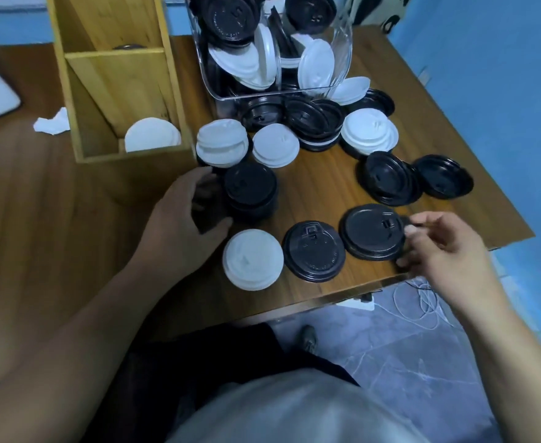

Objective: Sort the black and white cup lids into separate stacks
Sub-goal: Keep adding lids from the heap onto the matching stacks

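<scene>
Black and white cup lids lie scattered over the wooden table (320,193). My left hand (186,219) grips the side of a stack of black lids (250,193) near the table's middle. My right hand (444,247) pinches the right rim of a flat black lid (371,231) near the front edge. Between the hands lie a black lid (313,251) and a white lid (252,259). Two white stacks (221,142) (274,144) stand behind the black stack. Another white stack (368,132) and two black lids (387,178) (443,176) lie to the right.
A clear bin (342,59) tipped at the back spills mixed lids onto the table. A wooden divided box (80,100) at the left holds white lids (152,135) in its front compartment. Crumpled paper (53,123) lies beside it. The table's edge runs just below the right hand, with cables on the floor.
</scene>
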The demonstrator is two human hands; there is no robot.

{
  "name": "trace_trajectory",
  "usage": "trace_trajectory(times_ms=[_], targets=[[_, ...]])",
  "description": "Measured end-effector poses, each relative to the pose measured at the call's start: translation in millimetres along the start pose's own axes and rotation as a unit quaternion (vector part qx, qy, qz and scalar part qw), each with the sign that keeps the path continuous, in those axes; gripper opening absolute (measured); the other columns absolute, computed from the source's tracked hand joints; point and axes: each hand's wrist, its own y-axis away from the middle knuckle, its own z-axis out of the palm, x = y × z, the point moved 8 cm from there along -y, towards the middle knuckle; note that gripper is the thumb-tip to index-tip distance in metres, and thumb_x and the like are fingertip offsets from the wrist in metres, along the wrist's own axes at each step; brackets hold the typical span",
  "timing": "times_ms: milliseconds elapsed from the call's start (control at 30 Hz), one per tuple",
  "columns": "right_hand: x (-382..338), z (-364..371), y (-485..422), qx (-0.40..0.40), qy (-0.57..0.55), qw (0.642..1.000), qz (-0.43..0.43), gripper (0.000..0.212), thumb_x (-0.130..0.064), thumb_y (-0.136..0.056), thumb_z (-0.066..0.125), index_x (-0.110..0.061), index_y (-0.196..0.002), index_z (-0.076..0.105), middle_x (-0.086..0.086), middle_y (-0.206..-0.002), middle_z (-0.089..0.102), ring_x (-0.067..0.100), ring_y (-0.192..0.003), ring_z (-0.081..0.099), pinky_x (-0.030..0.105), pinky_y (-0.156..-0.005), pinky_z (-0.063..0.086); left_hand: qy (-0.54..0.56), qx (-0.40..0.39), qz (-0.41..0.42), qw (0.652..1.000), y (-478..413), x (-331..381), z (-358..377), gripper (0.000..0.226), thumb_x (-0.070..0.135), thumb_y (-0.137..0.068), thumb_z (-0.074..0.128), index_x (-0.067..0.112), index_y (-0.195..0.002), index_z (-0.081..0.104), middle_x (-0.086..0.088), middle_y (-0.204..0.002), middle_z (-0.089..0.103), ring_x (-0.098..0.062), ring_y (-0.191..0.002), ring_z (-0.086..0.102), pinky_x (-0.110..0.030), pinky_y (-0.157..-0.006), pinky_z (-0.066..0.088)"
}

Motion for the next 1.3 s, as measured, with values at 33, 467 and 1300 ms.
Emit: trace_trajectory(times_ms=[33, 467, 1300], targets=[[-3.1, -1.7, 2.0, 0.005, 0.077, 0.996, -0.036, 0.009, -0.025, -0.099, 0.063, -0.031, -0.105, 0.061, -0.002, -0.094, 0.071, 0.02, -0.072, 0.071, 0.045, -0.067, 0.06, 0.007, 0.013, 0.002, 1.0, 3.8, -0.6, -4.5, 0.072, 0.022, -0.084, 0.083, 0.021, -0.147, 0.047, 0.01, -0.136, 0.057, -0.003, -0.117, 0.055, -0.017, -0.094, 0.045], [-51.5, 43.3, 9.6, -0.135, 0.41, 0.87, -0.24, 0.084, -0.067, -0.075, 0.072, -0.035, -0.145, 0.037, -0.009, -0.137, 0.056, 0.019, -0.125, 0.045, 0.042, -0.091, 0.05, -0.061, -0.025, 0.131, 0.989, 36.6, 22.8, 5.7, 0.042, 0.061, -0.087, 0.066, 0.021, -0.096, 0.061, 0.01, -0.095, 0.056, -0.014, -0.089, 0.055, -0.029, -0.076, 0.046], [-125.0, 116.8, -73.3, -0.162, 0.478, 0.785, -0.36, 0.075, -0.075, -0.08, 0.054, -0.019, -0.13, 0.055, 0.005, -0.108, 0.066, 0.032, -0.102, 0.058, 0.041, -0.078, 0.05, -0.084, -0.059, 0.129, 0.986, 30.5, 22.5, 11.5, 0.058, 0.07, -0.084, 0.067, 0.016, -0.103, 0.066, 0.008, -0.101, 0.058, -0.015, -0.094, 0.053, -0.028, -0.081, 0.045]])
